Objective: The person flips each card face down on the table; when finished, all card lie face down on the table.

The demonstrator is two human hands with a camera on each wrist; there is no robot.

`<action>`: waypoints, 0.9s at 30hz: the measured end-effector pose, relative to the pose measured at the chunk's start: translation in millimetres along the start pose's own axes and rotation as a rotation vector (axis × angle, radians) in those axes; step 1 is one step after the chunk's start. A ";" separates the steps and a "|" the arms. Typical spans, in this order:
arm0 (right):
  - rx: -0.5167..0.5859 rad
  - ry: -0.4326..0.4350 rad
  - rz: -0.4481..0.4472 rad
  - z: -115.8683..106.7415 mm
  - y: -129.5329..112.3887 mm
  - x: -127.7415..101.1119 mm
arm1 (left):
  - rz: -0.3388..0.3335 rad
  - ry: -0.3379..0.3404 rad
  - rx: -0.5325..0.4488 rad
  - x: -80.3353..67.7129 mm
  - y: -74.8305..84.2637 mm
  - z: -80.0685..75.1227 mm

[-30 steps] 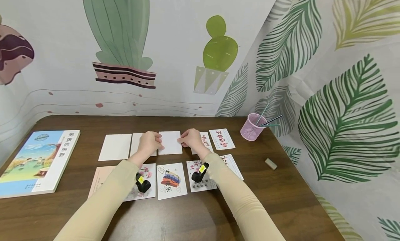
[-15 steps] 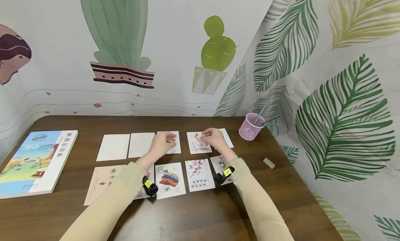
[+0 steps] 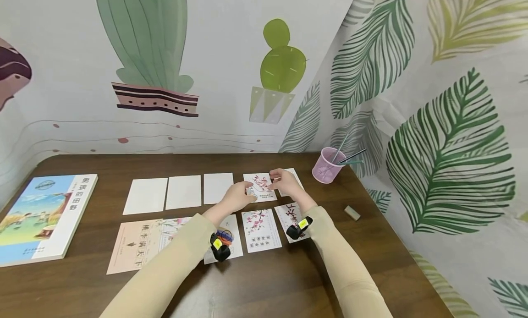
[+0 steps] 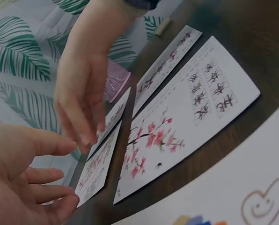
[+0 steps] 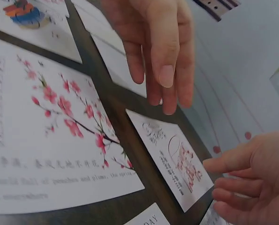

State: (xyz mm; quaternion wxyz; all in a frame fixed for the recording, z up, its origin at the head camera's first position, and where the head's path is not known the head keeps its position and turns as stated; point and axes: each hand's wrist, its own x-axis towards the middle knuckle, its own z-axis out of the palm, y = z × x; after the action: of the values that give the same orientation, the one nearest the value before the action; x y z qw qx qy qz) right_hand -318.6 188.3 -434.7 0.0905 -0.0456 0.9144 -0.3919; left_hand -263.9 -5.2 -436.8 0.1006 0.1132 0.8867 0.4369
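A white card with red lettering [image 3: 259,183] lies in the back row. My left hand [image 3: 236,198] is at its left edge, fingers loosely bent and apart from the thumb. By the card's right edge is my right hand [image 3: 286,182], thumb and fingers likewise parted. In the right wrist view the lettered card [image 5: 172,159] lies flat between my left hand [image 5: 153,42] and my right hand [image 5: 256,173], neither gripping it. Another card [image 3: 295,175] is partly hidden behind my right hand. In front lies a pink blossom card [image 3: 261,230].
Three blank white cards [image 3: 184,193] lie in the back row's left part. The front row holds printed cards, among them a peach one [image 3: 129,244]. A book [image 3: 45,217] lies far left. A pink pen cup [image 3: 327,166] and an eraser [image 3: 352,212] are at right.
Both hands have moved right from the third blank card to the red-lettered card. The right hand went first and the left followed. The blank card is left lying in the row.
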 end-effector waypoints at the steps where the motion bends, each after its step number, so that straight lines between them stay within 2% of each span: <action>1: -0.019 -0.005 -0.013 0.9 0.6 2.6 | -0.003 -0.007 0.015 0.7 0.6 1.7; 6: -0.089 -0.024 -0.035 2.1 1.9 12.0 | 0.003 -0.017 0.081 0.8 3.9 7.7; 12: -0.168 -0.055 -0.057 1.4 3.4 18.0 | 0.034 0.031 0.139 2.0 4.2 9.9; 18: -0.187 -0.095 -0.075 3.5 1.1 20.7 | 0.028 0.051 0.148 7.7 -2.2 12.5; 27: -0.219 -0.084 -0.075 5.0 1.1 26.3 | 0.045 0.058 0.191 12.6 -6.0 16.2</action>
State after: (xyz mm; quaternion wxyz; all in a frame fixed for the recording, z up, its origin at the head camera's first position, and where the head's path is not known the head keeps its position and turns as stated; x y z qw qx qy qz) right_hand -343.4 181.5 -442.3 0.1087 -0.1057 0.9448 -0.2906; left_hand -272.1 7.1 -452.3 0.0538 0.1294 0.9241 0.3556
